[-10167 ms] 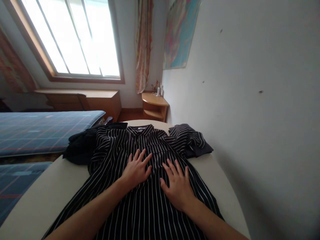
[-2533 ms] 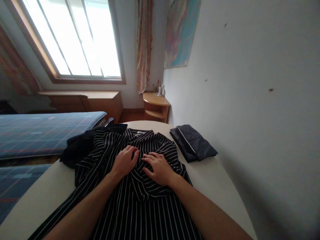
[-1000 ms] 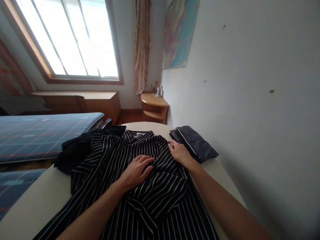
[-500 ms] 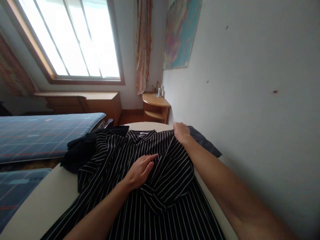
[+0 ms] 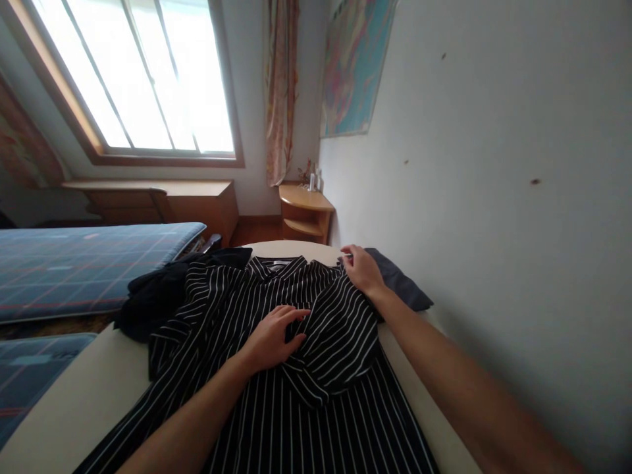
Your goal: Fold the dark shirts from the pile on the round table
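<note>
A black shirt (image 5: 232,316) with thin white stripes lies spread out, its collar toward the far side. Its right-hand sleeve (image 5: 340,349) is folded inward across the body. My left hand (image 5: 274,339) rests on the middle of the shirt beside that sleeve, fingers stretched and thumb apart. At the shirt's far right shoulder is my right hand (image 5: 363,268), its fingers spread and loosely curved over the fabric edge. The fingertips touch or hover just above the cloth; I cannot tell which.
Under the shirt is a pale rounded tabletop (image 5: 74,388). Dark clothing (image 5: 158,296) is heaped at its left, and a dark grey cloth (image 5: 402,280) lies at the right by the wall. Blue plaid mattresses (image 5: 99,270) stand left. A corner shelf (image 5: 306,197) is beyond.
My right hand has loosened from the shirt's shoulder, its fingers now spread. The folded sleeve lies slightly fuller and higher. My left hand has stayed nearly in place, fingers a little more bent.
</note>
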The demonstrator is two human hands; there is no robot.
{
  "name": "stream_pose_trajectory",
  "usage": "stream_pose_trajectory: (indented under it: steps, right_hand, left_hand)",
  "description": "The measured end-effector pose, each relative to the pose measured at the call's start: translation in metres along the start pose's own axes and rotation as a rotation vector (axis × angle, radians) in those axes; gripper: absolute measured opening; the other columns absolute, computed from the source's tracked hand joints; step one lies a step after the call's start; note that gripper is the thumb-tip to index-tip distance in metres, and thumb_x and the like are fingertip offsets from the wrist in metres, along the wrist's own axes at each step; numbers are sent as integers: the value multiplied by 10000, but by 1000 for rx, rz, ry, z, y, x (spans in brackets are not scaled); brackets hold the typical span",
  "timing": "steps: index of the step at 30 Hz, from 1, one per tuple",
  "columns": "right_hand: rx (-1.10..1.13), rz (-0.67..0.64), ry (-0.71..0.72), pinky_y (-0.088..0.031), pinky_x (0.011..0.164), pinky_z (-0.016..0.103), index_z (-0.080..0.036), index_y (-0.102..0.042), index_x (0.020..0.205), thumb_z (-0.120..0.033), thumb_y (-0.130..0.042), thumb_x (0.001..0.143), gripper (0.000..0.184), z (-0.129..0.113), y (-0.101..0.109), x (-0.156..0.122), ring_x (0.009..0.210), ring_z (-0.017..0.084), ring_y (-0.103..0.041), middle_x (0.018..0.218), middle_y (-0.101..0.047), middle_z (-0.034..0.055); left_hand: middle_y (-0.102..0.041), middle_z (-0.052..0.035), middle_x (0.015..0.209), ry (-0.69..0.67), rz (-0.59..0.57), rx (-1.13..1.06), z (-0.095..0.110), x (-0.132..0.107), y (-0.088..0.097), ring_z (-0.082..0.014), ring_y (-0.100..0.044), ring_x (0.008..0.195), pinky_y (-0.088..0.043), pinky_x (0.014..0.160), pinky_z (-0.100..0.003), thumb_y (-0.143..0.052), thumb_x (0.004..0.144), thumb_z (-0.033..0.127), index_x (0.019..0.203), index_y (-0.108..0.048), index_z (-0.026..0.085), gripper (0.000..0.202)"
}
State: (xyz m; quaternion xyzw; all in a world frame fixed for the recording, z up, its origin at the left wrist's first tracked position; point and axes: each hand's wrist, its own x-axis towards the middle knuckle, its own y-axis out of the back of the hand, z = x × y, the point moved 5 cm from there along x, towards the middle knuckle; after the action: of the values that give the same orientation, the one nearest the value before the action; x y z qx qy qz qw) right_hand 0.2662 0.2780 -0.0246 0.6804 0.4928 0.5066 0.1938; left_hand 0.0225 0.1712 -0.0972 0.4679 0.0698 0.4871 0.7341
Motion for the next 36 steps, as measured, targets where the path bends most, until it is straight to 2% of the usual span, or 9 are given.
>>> stream_pose_trajectory:
  steps: [4, 7, 13, 18, 21, 24, 29, 34, 36]
  right_hand:
    - [93, 110, 55, -501, 792, 321, -180, -608, 1126, -264, -485, 940, 238, 0, 18, -48, 800, 195, -645, 992, -688, 77]
    - [133, 151, 21, -490, 712, 307, -190, -591, 1120, -318, -456, 959, 245, 5, 28, -83, 712, 181, -625, 926, -683, 61]
    - [156, 77, 41, -475, 671, 294, -198, -604, 1056, -334, -471, 949, 218, 17, 42, -119, 659, 172, -614, 828, -677, 36]
    - [187, -7, 77, -464, 656, 282, -197, -615, 1039, -299, -470, 931, 207, 24, 46, -116, 664, 169, -629, 807, -689, 29]
    - [195, -120, 101, -463, 648, 277, -204, -614, 1062, -297, -469, 929, 218, 29, 42, -115, 665, 169, -642, 781, -696, 16]
    - [208, -174, 118, -461, 640, 263, -208, -610, 1050, -272, -469, 917, 204, 33, 44, -117, 661, 157, -647, 780, -706, 8]
    - [142, -257, 165, -428, 601, 238, -213, -635, 945, -287, -567, 871, 125, 31, 55, -122, 589, 122, -599, 743, -695, -13]
    - [43, -380, 265, -419, 609, 244, -218, -655, 926, -474, -737, 786, 303, 15, 55, -128, 632, 126, -590, 812, -680, -14]
    - [15, -412, 327, -450, 670, 256, -223, -657, 985, -450, -758, 771, 328, 6, 51, -131, 734, 148, -628, 915, -686, 6]
  left_hand:
    - [-661, -54, 1035, 4, 35, 53, 6, 0, 4, -217, -609, 990, -493, 925, -367, -596, 860, 208, 1109, -634, 214, 253]
    - [-667, -51, 1017, -5, -3, 120, 15, 1, 8, -223, -607, 992, -485, 921, -365, -582, 870, 236, 1038, -626, 211, 176]
    - [-674, -107, 1150, 97, -261, 364, 41, -2, 19, -323, -604, 1097, -487, 933, -440, -704, 783, 465, 1237, -570, 188, 548]
    - [-698, -147, 1103, 281, -388, 316, 41, -11, 16, -328, -667, 1027, -502, 888, -429, -630, 812, 329, 1325, -494, 146, 561]
    - [-703, -98, 1045, 302, -323, 135, 26, -7, 23, -281, -680, 968, -507, 866, -393, -597, 803, 304, 1336, -491, 198, 553]
    - [-698, -56, 977, 340, -130, -32, 2, 2, 49, -241, -682, 891, -520, 835, -368, -589, 770, 302, 1319, -508, 214, 562]
    - [-679, -18, 851, 578, 64, -176, -34, 5, 84, -205, -664, 709, -539, 699, -334, -618, 686, 320, 1230, -553, 174, 567]
    - [-672, -57, 900, 519, 24, -36, -44, 3, 75, -231, -653, 780, -523, 764, -363, -600, 730, 407, 1223, -585, 149, 557]
    - [-678, -67, 921, 496, -1, 16, -47, 1, 68, -244, -656, 811, -513, 787, -369, -601, 748, 452, 1234, -588, 150, 572]
